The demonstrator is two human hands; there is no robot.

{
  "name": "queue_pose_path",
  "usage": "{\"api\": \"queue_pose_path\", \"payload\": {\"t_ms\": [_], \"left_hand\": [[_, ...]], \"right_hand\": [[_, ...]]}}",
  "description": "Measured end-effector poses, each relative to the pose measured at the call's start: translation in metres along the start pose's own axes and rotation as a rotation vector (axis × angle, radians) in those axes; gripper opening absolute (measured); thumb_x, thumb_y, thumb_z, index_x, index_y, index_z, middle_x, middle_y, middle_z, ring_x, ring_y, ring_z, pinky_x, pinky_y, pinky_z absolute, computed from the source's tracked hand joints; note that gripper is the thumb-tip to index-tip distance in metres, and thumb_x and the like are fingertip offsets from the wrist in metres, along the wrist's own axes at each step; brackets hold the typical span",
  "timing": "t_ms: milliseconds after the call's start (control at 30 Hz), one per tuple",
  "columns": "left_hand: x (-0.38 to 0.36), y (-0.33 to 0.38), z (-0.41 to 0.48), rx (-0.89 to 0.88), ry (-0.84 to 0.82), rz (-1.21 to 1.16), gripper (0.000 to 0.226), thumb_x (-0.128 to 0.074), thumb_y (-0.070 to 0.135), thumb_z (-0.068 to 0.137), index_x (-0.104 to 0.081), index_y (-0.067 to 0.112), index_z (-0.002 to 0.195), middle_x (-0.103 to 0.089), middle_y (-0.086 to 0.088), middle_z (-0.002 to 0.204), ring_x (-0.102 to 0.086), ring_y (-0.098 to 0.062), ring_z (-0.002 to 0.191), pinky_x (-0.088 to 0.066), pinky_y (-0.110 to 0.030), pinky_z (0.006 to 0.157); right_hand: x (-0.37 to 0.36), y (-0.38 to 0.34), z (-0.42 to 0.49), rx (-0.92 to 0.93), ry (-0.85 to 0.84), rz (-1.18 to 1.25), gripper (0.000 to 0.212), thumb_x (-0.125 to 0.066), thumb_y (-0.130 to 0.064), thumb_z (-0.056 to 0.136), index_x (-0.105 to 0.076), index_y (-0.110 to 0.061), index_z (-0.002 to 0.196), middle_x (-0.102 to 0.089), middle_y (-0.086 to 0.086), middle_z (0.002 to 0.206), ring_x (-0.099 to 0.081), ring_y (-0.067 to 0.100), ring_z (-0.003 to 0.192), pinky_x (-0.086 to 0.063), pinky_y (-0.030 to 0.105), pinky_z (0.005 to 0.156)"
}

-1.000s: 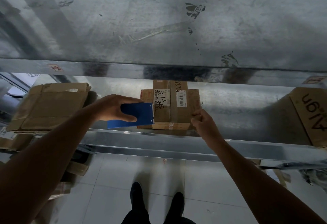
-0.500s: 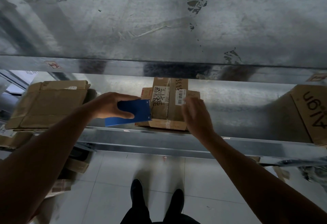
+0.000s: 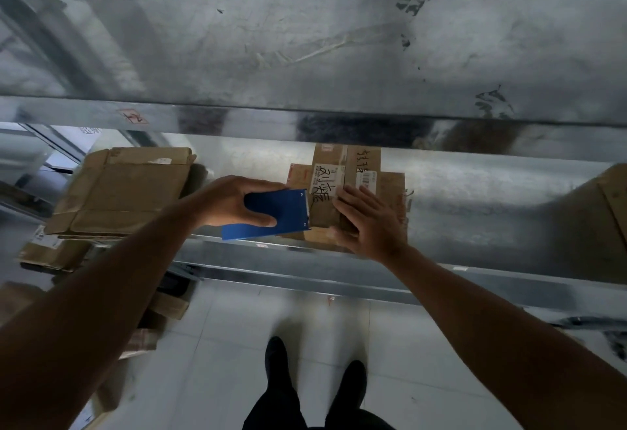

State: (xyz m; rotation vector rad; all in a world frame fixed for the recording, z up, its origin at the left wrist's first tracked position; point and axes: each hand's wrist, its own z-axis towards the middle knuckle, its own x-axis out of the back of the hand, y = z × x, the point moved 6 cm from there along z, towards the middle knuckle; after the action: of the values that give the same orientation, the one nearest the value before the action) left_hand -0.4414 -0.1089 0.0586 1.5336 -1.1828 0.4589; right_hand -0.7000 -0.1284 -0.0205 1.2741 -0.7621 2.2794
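checking a parcel on the metal shelf (image 3: 475,198)
left hand (image 3: 234,200) grips a blue clipboard (image 3: 271,214); right hand (image 3: 371,222) lies flat on the taped cardboard parcel (image 3: 325,215), not yet lifted.

Galvanized metal shelving (image 3: 339,270) – pale tiled floor (image 3: 217,344) below, dim light.

Between the small taped box (image 3: 327,161) and the big carton (image 3: 607,198) at the far right we find a wide bare stretch of the lower shelf (image 3: 481,198), where hands could pass. On the left, the gap between this box and the flat cardboard stack (image 3: 125,192) is narrower, and our left hand (image 3: 230,198) with the blue board (image 3: 271,214) fills it. Our right hand (image 3: 371,222) covers the near right part of the box. The upper shelf (image 3: 305,39) hangs low over everything and limits the height.
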Motion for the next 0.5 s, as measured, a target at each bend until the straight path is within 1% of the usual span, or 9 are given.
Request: {"api": "queue_pose_path", "payload": {"t_ms": [100,167,200,267,300,333,367,433,500], "left_hand": [[0.0,0.0,-0.002,-0.004,-0.016,-0.006,0.071,-0.081,0.042,0.079,-0.043,0.051,0.139,-0.059,0.015,0.128,-0.06,-0.011,0.108,-0.055,-0.027,0.087],[0.0,0.001,-0.003,-0.006,-0.021,0.005,0.073,-0.079,0.048,0.077,-0.044,0.049,0.141,-0.059,0.015,0.126,-0.06,-0.012,0.107,-0.056,-0.029,0.087],[0.001,0.002,-0.003,-0.001,-0.022,0.017,0.076,-0.076,0.059,0.074,-0.045,0.048,0.141,-0.06,0.014,0.126,-0.06,-0.012,0.107,-0.056,-0.03,0.088],[0.003,0.004,-0.003,0.012,-0.008,0.036,0.092,-0.061,0.088,0.06,-0.046,0.048,0.142,-0.062,0.01,0.13,-0.061,-0.012,0.105,-0.056,-0.032,0.089],[0.004,0.005,-0.002,0.013,0.009,0.038,0.101,-0.051,0.097,0.054,-0.048,0.047,0.141,-0.063,0.01,0.13,-0.062,-0.011,0.104,-0.056,-0.032,0.089],[0.005,0.006,-0.002,0.007,0.03,0.042,0.106,-0.044,0.102,0.05,-0.05,0.046,0.141,-0.065,0.01,0.129,-0.062,-0.01,0.103,-0.055,-0.032,0.09],[0.006,0.008,-0.001,-0.001,0.05,0.053,0.108,-0.04,0.104,0.05,-0.051,0.045,0.14,-0.066,0.01,0.128,-0.063,-0.009,0.102,-0.055,-0.032,0.09],[0.005,0.011,0.001,-0.015,0.062,0.099,0.107,-0.036,0.104,0.05,-0.053,0.046,0.138,-0.068,0.011,0.124,-0.064,-0.009,0.099,-0.054,-0.033,0.089],[0.004,0.011,0.003,-0.018,0.064,0.14,0.105,-0.034,0.104,0.051,-0.053,0.047,0.138,-0.069,0.011,0.123,-0.064,-0.008,0.098,-0.054,-0.033,0.088]], "right_hand": [[-0.002,-0.003,0.004,0.093,-0.052,-0.075,0.051,-0.057,-0.049,0.1,-0.063,-0.013,0.134,-0.058,0.017,0.143,-0.053,0.035,0.135,-0.045,0.054,0.112],[-0.002,-0.002,0.004,0.119,-0.111,-0.119,0.049,-0.052,-0.049,0.102,-0.061,-0.017,0.137,-0.057,0.017,0.143,-0.052,0.035,0.135,-0.043,0.053,0.113],[-0.003,-0.002,0.005,0.114,-0.152,-0.144,0.049,-0.05,-0.049,0.102,-0.06,-0.019,0.139,-0.057,0.016,0.143,-0.051,0.034,0.135,-0.042,0.053,0.113],[-0.003,-0.004,0.008,0.105,-0.236,-0.207,0.051,-0.043,-0.051,0.102,-0.055,-0.024,0.144,-0.054,0.014,0.142,-0.049,0.033,0.134,-0.041,0.054,0.112],[-0.003,-0.006,0.009,0.113,-0.272,-0.248,0.052,-0.038,-0.051,0.103,-0.052,-0.024,0.145,-0.053,0.014,0.141,-0.048,0.033,0.132,-0.041,0.054,0.11],[-0.003,-0.008,0.012,0.126,-0.308,-0.29,0.053,-0.032,-0.051,0.104,-0.048,-0.024,0.147,-0.051,0.014,0.139,-0.047,0.034,0.129,-0.041,0.055,0.107],[-0.003,-0.012,0.015,0.134,-0.329,-0.325,0.054,-0.028,-0.051,0.105,-0.044,-0.022,0.147,-0.05,0.013,0.136,-0.047,0.034,0.124,-0.042,0.055,0.103],[-0.002,-0.019,0.022,0.119,-0.321,-0.352,0.056,-0.026,-0.051,0.104,-0.039,-0.019,0.148,-0.049,0.012,0.129,-0.047,0.034,0.116,-0.044,0.056,0.096],[-0.007,-0.022,0.021,0.063,-0.312,-0.356,0.061,-0.028,-0.054,0.103,-0.034,-0.02,0.152,-0.048,0.013,0.128,-0.046,0.034,0.116,-0.042,0.058,0.1]]}}
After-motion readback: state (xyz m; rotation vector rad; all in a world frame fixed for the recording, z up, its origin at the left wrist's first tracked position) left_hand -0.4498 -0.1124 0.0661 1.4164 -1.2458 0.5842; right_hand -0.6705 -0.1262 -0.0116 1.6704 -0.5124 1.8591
